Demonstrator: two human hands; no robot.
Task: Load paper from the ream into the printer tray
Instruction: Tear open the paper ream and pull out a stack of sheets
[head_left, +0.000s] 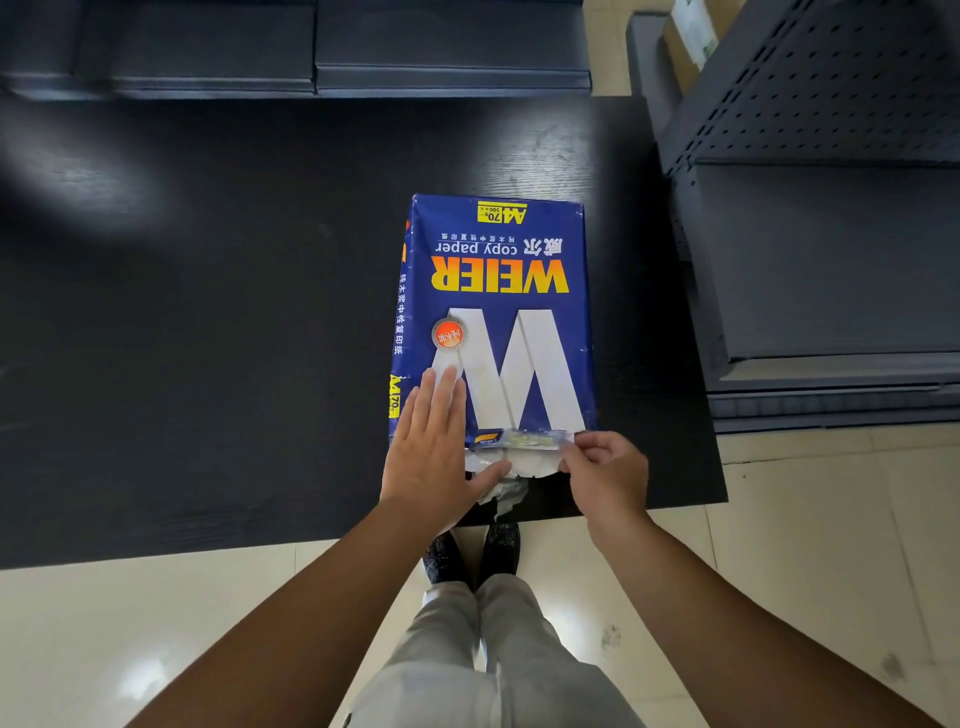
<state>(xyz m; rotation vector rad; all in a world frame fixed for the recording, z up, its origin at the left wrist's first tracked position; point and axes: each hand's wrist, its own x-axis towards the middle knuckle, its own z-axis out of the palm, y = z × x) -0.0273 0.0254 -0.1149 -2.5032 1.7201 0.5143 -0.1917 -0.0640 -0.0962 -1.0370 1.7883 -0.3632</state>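
Note:
A blue "WEIER copy paper" ream (498, 270) lies flat on the black table (208, 312), its near end toward me. The wrapper is torn at that near end, with crumpled white wrapper flaps (519, 462) showing. My left hand (436, 447) rests flat on the ream's near left corner, fingers spread and the thumb against the torn flap. My right hand (605, 475) pinches the taped wrapper edge (519, 440) at the near right corner. No printer tray is identifiable in view.
A dark grey perforated metal shelf unit (831, 208) stands to the right of the table. Dark cushioned seating (322, 47) runs along the table's far side. A cardboard box (691, 47) sits at the top right. Cream floor tiles and my own legs and shoes are below.

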